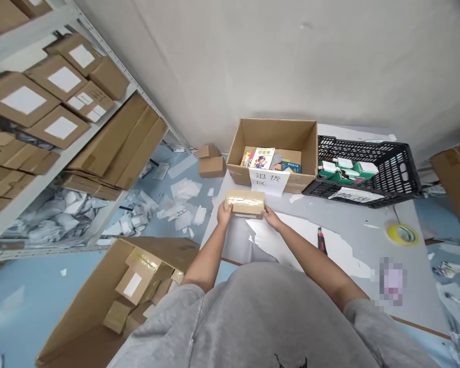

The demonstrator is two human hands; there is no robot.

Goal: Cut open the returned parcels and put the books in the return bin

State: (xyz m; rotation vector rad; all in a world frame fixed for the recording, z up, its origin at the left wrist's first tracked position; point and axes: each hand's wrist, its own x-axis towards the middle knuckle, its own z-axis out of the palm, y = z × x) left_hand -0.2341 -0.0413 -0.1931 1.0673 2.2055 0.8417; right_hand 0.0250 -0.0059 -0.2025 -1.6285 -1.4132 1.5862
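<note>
My left hand (225, 213) and my right hand (272, 218) grip opposite ends of a small taped cardboard parcel (245, 202), holding it just above the grey table (368, 230). Under my forearms lies a torn sheet of white paper (291, 240). Directly beyond the parcel stands an open cardboard box (272, 135) holding colourful children's books (261, 158). A white paper sign with Chinese characters (269, 182) hangs on its front.
A black plastic crate (362, 171) with green-and-white packs stands right of the box. A utility knife (322, 241) and yellow tape roll (402, 234) lie on the table. Left are metal shelves (61, 148) of cartons, a floor box (138, 276), and scattered white wrappers (180, 204).
</note>
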